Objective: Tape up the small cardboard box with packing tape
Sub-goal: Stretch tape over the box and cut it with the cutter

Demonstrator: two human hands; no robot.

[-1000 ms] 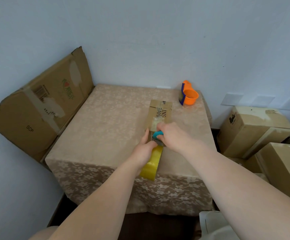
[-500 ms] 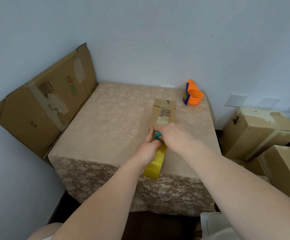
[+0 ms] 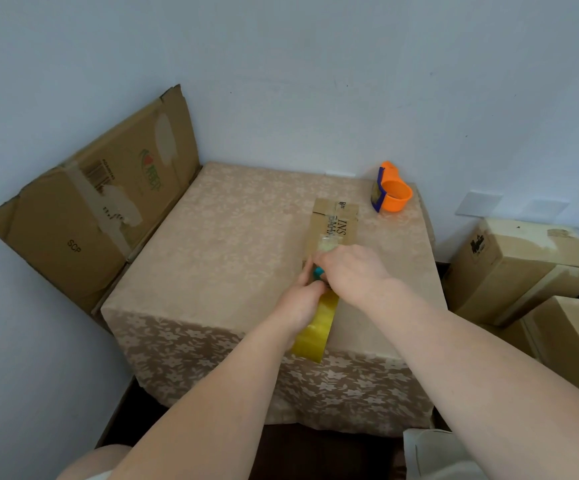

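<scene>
A small cardboard box with black print lies on the table, right of centre. A clear strip of tape runs along its top toward me. My right hand presses down on the near end of the box and covers a teal part of the tape tool. My left hand is closed on the yellowish tape roll, which hangs out below it at the table's front edge. The box's near end is hidden by both hands.
An orange and blue tape dispenser stands at the table's back right corner. A flattened carton leans on the left wall. Several cardboard boxes are stacked on the floor to the right. The wall is right behind the table.
Both hands with the tape roll have slid a little farther along the box, away from me; the view has shifted slightly.
</scene>
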